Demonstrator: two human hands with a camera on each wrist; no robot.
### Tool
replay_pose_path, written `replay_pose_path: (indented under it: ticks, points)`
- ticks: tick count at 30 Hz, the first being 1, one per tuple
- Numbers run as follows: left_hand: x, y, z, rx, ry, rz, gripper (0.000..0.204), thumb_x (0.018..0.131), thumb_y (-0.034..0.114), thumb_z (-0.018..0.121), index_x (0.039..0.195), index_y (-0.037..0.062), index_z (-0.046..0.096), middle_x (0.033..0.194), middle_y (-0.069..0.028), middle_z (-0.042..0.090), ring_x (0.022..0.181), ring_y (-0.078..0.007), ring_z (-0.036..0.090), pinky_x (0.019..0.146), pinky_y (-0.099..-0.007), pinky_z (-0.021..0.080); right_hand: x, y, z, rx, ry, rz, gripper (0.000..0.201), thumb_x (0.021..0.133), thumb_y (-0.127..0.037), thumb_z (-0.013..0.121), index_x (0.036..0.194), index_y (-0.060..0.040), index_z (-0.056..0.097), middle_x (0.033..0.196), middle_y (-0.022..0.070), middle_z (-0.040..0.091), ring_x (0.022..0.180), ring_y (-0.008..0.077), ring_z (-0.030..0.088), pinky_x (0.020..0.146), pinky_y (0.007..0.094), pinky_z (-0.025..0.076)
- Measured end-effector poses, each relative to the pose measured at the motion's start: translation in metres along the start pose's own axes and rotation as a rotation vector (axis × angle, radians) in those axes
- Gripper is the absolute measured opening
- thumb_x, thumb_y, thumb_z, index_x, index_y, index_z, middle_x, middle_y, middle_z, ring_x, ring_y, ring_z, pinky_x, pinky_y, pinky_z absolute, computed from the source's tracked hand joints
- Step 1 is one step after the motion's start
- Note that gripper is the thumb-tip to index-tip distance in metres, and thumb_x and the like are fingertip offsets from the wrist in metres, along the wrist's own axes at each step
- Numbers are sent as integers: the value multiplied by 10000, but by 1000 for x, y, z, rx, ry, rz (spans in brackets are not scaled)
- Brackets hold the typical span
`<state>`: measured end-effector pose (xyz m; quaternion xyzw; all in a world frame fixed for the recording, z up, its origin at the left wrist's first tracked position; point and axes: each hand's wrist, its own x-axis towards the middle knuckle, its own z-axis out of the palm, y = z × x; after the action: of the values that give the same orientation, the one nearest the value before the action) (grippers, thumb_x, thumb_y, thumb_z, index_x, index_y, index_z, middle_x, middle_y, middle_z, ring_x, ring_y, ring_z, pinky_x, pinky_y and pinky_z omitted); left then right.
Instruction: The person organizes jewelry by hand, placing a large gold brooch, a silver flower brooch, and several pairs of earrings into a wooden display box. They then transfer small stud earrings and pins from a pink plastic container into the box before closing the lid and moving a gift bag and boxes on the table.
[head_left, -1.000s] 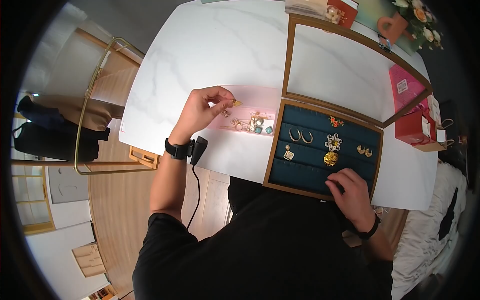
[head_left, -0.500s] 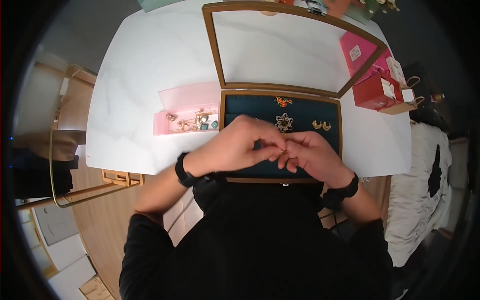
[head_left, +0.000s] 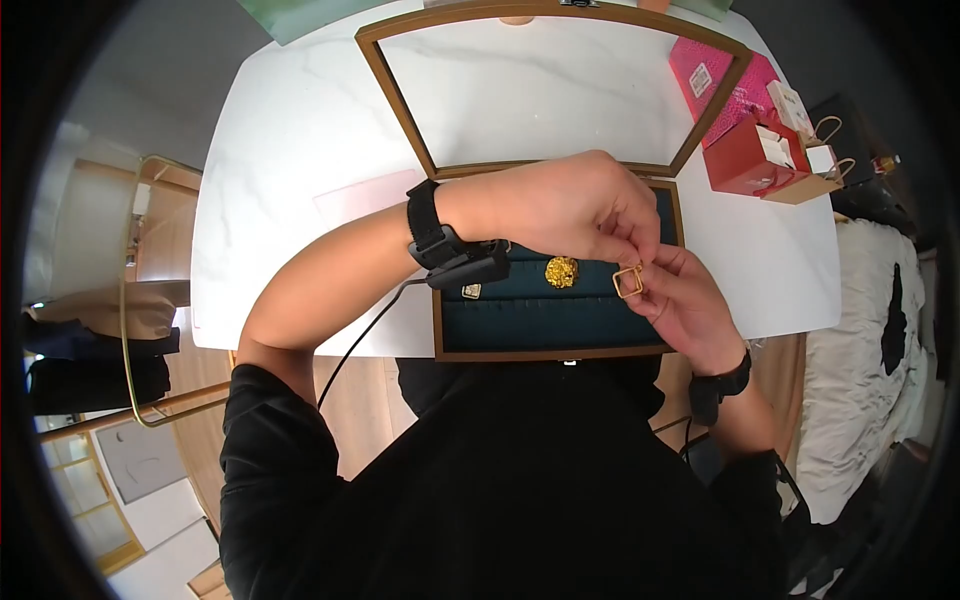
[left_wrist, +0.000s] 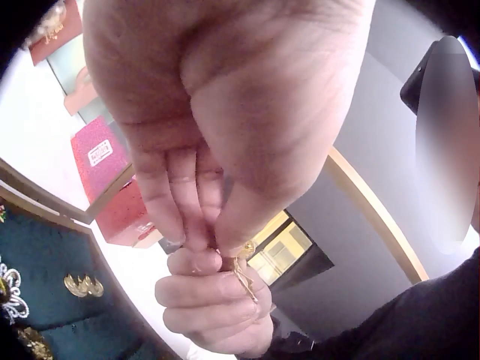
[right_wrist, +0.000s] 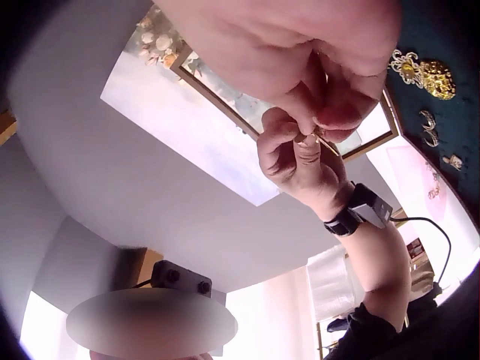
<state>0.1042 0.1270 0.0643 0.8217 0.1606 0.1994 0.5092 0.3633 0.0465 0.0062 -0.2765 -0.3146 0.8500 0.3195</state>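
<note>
Over the right side of a wooden jewelry box (head_left: 520, 355) with dark teal lining, my two hands meet at a gold square-framed earring (head_left: 618, 287). The left hand (head_left: 575, 210) pinches its top between thumb and fingertips. From the other side, my right hand (head_left: 690, 305) grips the same earring with thumb and curled fingers; the left wrist view shows the gold piece dangling between them. A golden round brooch (head_left: 562, 271) and a pale square earring (head_left: 471, 291) lie in the box. White flower brooch (left_wrist: 13, 300) and gold hoop earrings (left_wrist: 82, 286) show in the left wrist view.
The box's glass lid (head_left: 435, 165) stands raised behind it. A pale pink lid (head_left: 365, 195) lies at left, partly behind the left forearm. A pink package (head_left: 705, 85) and a red box (head_left: 745, 160) stand at the back right of the white table (head_left: 270, 180).
The left hand has carried the earring from the pink box rightward over the jewelry box. The right hand has risen to meet it, and both have shifted right together since half a second ago.
</note>
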Motion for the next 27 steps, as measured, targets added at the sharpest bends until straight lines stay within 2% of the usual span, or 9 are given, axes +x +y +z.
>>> replay_pose_path:
  ticks: [3, 5, 9, 13, 15, 19, 22, 25, 27]
  points:
    - [-2, -5, 8, 6, 36, -35, 52, 969, 1, 808, 1020, 12, 807, 870, -73, 727, 752, -186, 683, 713, -330, 571, 1, 14, -7, 58, 36, -8, 252, 1107, -163, 740, 1285, 15, 742, 1065, 40, 748, 911, 119, 691, 795, 244, 547]
    - [-6, 0, 19, 157, 82, -153, 46, 984, -9, 766, 1013, 13, 795, 849, -60, 732, 757, -164, 694, 711, -329, 577, 1, 27, -9, 48, 113, -35, 247, 1101, -152, 748, 1283, 15, 746, 1061, 46, 755, 904, 119, 693, 785, 246, 544]
    - [-9, 10, 47, -368, 144, -540, 77, 1038, 37, 765, 1087, -21, 761, 932, -55, 776, 860, -109, 735, 773, -279, 597, -10, 43, -4, -106, 346, -102, 183, 1089, -91, 749, 1228, 24, 774, 1028, 69, 781, 876, 120, 701, 734, 260, 532]
    - [-6, -2, 63, -165, 85, -525, 96, 1024, 35, 805, 1094, -12, 760, 971, -50, 782, 901, -111, 760, 807, -278, 619, -16, 61, -7, -179, 385, -161, 149, 1076, -66, 756, 1192, 23, 783, 1012, 75, 792, 851, 117, 704, 704, 258, 529]
    - [-3, -13, 69, -150, 149, -471, 126, 965, 85, 865, 1015, 3, 784, 920, -108, 821, 853, -186, 811, 789, -327, 643, -17, 63, -9, -221, 432, -249, 119, 1061, -33, 766, 1166, 19, 788, 994, 77, 795, 819, 108, 701, 675, 251, 524]
    - [5, -19, 72, -205, 144, -428, 129, 948, 63, 874, 1016, 4, 781, 918, -105, 825, 843, -185, 807, 777, -337, 634, -27, 62, -7, -248, 481, -293, 102, 1050, -13, 773, 1146, 18, 788, 972, 75, 793, 796, 97, 698, 662, 245, 521]
    - [11, -12, 72, -130, -3, -510, 117, 967, -16, 840, 1047, 4, 757, 942, -41, 787, 889, -113, 765, 789, -293, 622, -41, 66, -11, -299, 484, -249, 102, 1048, -10, 776, 1145, 21, 784, 959, 70, 789, 785, 89, 693, 667, 242, 528]
    - [9, -12, 79, -14, -53, -427, 147, 936, -37, 839, 1048, 17, 759, 937, -58, 790, 879, -143, 781, 764, -308, 629, -50, 76, -13, -335, 443, -230, 87, 1045, -9, 780, 1130, 12, 780, 969, 59, 788, 812, 87, 705, 696, 241, 551]
    - [4, -13, 87, 41, -14, -251, 189, 906, -36, 853, 1057, 28, 759, 942, -85, 789, 854, -193, 786, 738, -331, 629, -53, 80, -11, -371, 381, -223, 90, 1041, -7, 785, 1130, -2, 775, 994, 42, 788, 862, 78, 721, 744, 245, 581]
